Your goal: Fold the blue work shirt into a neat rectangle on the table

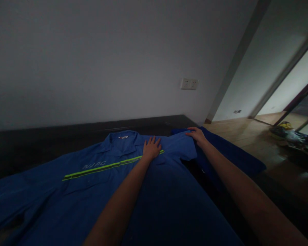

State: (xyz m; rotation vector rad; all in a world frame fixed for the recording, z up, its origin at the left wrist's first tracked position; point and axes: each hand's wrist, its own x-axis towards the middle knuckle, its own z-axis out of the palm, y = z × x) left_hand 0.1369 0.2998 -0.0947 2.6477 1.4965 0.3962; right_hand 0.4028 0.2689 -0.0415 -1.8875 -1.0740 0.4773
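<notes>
A blue work shirt (pixel 92 188) lies spread front up, with its collar at the far side. A yellow-green stripe and pale letters cross its chest. My left hand (pixel 152 148) rests flat on the chest beside the stripe, fingers spread. At the upper edge of the sleeve (pixel 182 145) on the right, my right hand (pixel 197 136) has its thumb and fingers closed on the cloth. Part of that grip is hidden by the hand itself. A darker blue cloth (pixel 228 150) lies under and beyond this sleeve. The shirt's lower part is dim and runs out of view.
The dark table (pixel 156 123) stands against a pale wall (pixel 92 68) with a double socket (pixel 190 84). To the right is a wooden floor (pixel 241 131). A heap of mixed items (pixel 287 131) sits near a glass door at far right.
</notes>
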